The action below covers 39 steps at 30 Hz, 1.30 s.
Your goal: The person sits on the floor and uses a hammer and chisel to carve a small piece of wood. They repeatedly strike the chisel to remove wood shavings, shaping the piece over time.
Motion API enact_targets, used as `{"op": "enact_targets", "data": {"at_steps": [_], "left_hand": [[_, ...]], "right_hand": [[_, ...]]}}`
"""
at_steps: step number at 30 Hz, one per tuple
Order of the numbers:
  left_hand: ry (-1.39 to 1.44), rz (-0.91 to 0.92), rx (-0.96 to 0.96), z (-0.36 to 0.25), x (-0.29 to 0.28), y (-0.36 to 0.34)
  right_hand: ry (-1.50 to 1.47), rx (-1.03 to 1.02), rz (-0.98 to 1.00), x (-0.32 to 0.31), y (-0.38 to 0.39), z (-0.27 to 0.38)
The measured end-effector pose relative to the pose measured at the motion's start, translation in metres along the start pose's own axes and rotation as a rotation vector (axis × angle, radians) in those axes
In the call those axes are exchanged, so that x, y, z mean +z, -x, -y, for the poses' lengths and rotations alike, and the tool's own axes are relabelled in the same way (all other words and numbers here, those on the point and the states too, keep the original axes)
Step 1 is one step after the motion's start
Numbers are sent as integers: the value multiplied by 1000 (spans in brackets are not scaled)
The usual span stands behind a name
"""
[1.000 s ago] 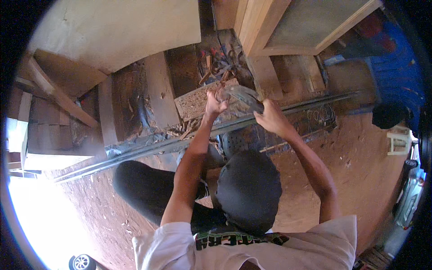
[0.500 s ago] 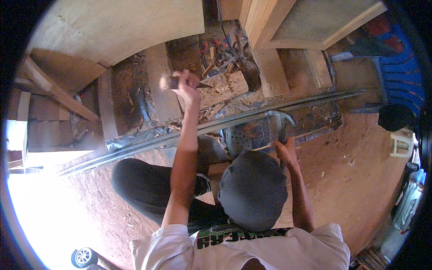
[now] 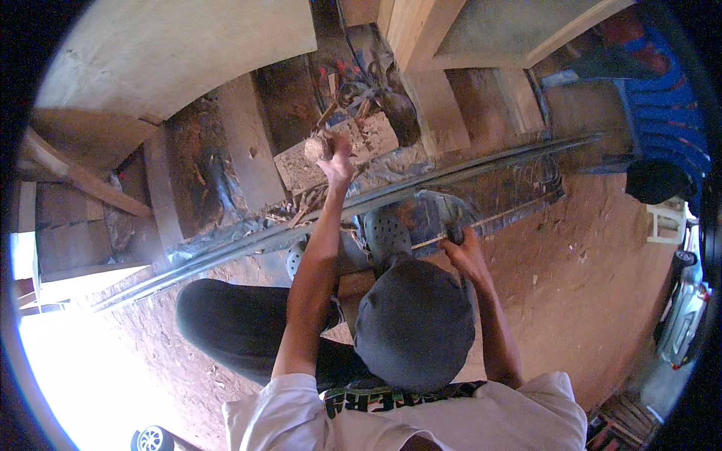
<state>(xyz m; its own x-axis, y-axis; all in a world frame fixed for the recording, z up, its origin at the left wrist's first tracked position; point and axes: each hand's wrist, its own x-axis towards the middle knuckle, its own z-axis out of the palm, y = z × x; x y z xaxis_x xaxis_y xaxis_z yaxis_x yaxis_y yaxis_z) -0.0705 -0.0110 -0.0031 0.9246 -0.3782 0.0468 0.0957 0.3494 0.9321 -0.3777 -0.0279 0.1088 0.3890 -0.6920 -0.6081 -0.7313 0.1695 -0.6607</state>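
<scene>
My left hand (image 3: 341,161) is closed around a chisel (image 3: 318,148) with a thick wooden handle, its round, frayed end facing up. The blade is hidden below the hand. Under it lies a pale wooden board (image 3: 380,137), its top pitted and strewn with chips. My right hand (image 3: 465,252) grips the handle of a claw hammer (image 3: 445,203). The hammer head, smeared by motion, is above a dark strip of ground, to the right of the chisel and apart from it.
Long thin metal bars (image 3: 481,167) run across between me and the board. A grey clog (image 3: 387,231) is near the hammer. Tangled cords (image 3: 357,94) lie beyond the board. Wooden beams (image 3: 432,113) stand far right, with a person in blue (image 3: 662,128) past them.
My left hand has moved right, and the chisel handle has turned from pointing left to pointing up. The hammer has shifted slightly left and is now blurred. The whole view has moved a little.
</scene>
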Motion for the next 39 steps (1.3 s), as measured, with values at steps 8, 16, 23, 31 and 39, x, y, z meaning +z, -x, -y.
{"op": "enact_targets", "data": {"at_steps": [8,16,23,31,39], "left_hand": [[-606,417,482,57,7,-13],[-453,956,488,11,34,-7],[-452,863,354,-6,37,-2],[-541,877,359,0,35,7],[-469,907,233,7,38,-3]], "right_hand": [[-51,68,-10,10,2,-12],[41,-122,-188,-24,22,46],[-423,-524,-453,-60,24,78],[431,-259,-214,-29,-25,63],[-155,-227,-388,-23,0,50]]}}
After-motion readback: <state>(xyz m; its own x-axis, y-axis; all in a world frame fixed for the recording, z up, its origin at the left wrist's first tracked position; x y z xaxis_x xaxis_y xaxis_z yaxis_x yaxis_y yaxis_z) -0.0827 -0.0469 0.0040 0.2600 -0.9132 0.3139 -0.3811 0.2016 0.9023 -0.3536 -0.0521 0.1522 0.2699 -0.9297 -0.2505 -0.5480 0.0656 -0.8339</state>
